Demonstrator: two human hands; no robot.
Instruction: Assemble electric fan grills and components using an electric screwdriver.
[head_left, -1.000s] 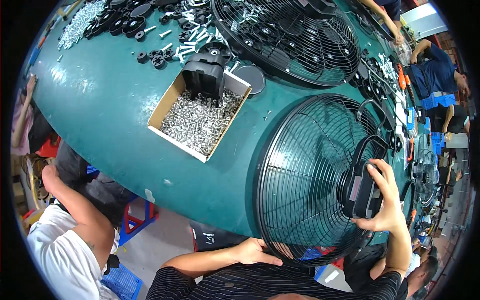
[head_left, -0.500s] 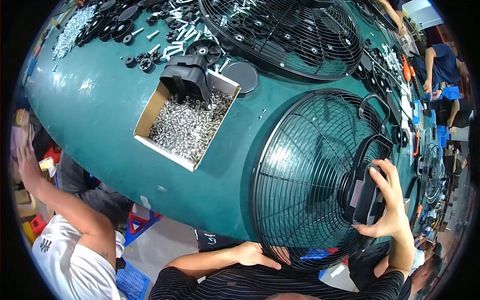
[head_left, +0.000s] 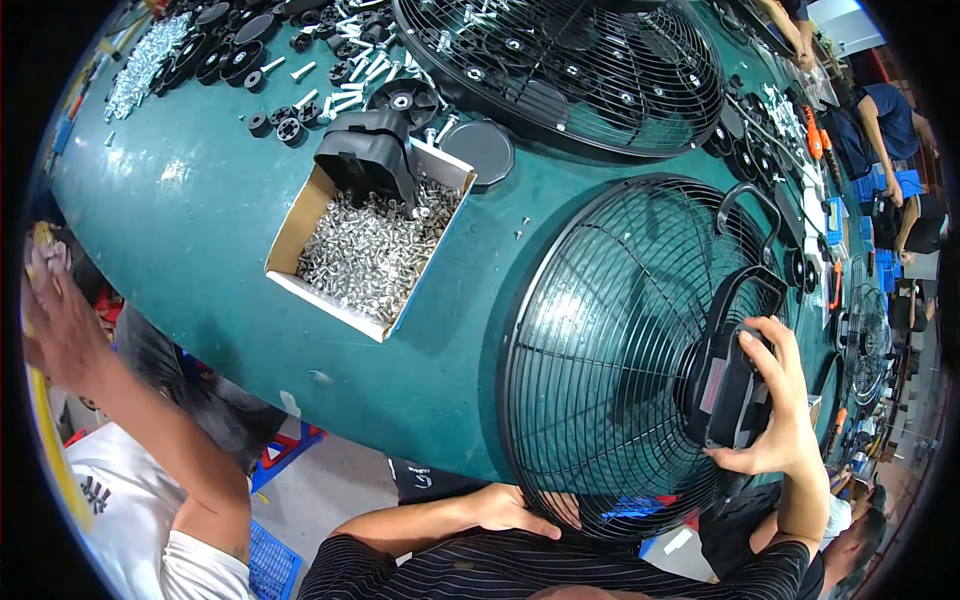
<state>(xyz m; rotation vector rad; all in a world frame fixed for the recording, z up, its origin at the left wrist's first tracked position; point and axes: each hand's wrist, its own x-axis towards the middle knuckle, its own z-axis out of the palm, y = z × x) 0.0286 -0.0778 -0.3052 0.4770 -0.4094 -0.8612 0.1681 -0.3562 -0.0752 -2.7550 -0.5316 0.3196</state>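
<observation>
A round black wire fan guard [head_left: 610, 350] lies flat on the green table [head_left: 200, 200], overhanging its near edge. My right hand [head_left: 770, 410] is closed around the black motor housing [head_left: 725, 385] at the guard's right side. My left hand [head_left: 510, 508] rests against the guard's near rim at the table edge, fingers curled under it. A black carry handle [head_left: 745, 200] rises at the guard's far side.
A cardboard box of silver screws [head_left: 365, 250] sits left of the guard, a black plastic part [head_left: 370, 150] on its far end. Another fan guard [head_left: 560, 60] lies behind. Black knobs and bolts [head_left: 290, 60] are scattered far left. Another person's arm [head_left: 130, 400] reaches up at left.
The view has shifted slightly downward and left. The other person's arm at left has lifted higher. My hands stay on the guard and motor housing.
</observation>
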